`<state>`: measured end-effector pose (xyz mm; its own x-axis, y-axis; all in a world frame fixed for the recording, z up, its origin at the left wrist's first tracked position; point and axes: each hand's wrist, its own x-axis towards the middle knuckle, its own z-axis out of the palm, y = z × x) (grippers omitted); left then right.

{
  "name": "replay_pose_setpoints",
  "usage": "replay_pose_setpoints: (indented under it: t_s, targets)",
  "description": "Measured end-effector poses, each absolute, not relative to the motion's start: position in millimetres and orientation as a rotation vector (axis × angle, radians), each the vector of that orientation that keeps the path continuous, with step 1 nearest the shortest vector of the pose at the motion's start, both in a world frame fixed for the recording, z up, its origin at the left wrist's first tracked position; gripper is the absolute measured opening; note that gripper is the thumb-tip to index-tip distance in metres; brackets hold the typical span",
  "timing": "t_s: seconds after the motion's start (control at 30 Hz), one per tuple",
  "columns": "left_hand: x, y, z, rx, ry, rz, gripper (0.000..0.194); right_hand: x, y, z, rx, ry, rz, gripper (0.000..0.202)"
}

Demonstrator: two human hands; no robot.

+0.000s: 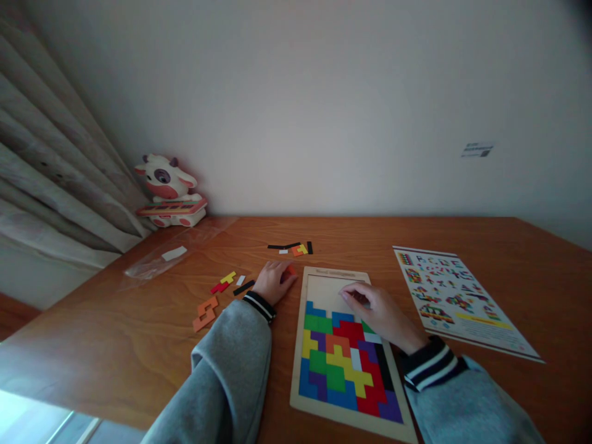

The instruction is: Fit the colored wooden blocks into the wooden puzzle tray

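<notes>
A wooden puzzle board lies in front of me, its lower part filled with interlocking coloured pieces and its upper part showing bare wood. My right hand is over the upper right of the board, thumb and fingers pinched together. Whatever they hold, if anything, is hidden. Left of the board, my left hand rests on the table with curled fingers around an orange puzzle piece, partly covered by them. Beside that wrist lie a black piece, a white piece and a yellow piece.
Orange pieces and a red piece lie further left. Several more pieces sit beyond the board. A printed pattern sheet lies at right. Clear plastic wrap and a cow toy with a keyboard are at back left.
</notes>
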<state>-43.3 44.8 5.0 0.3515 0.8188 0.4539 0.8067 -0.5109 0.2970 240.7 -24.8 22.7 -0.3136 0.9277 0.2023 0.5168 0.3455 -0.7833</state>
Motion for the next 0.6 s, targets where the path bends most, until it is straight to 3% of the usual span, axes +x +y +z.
replay_pose_setpoints:
  t_s: [0.17,0.33,0.6]
  targets:
    - [-46.6,38.5,4.3,2.478,1.525,0.998,0.039,239.6,-25.5,23.3,-1.267,-1.966,0.791,0.028]
    - [-35.8,31.2,5.9,2.467,1.301,1.206,0.011,239.9,-25.6,24.4,-1.282,-1.952,0.757,0.030]
    - [-4.8,-3.7,29.4,2.435,0.963,1.356,0.029,238.3,-24.8,23.1,-1.253,-1.886,0.774,0.031]
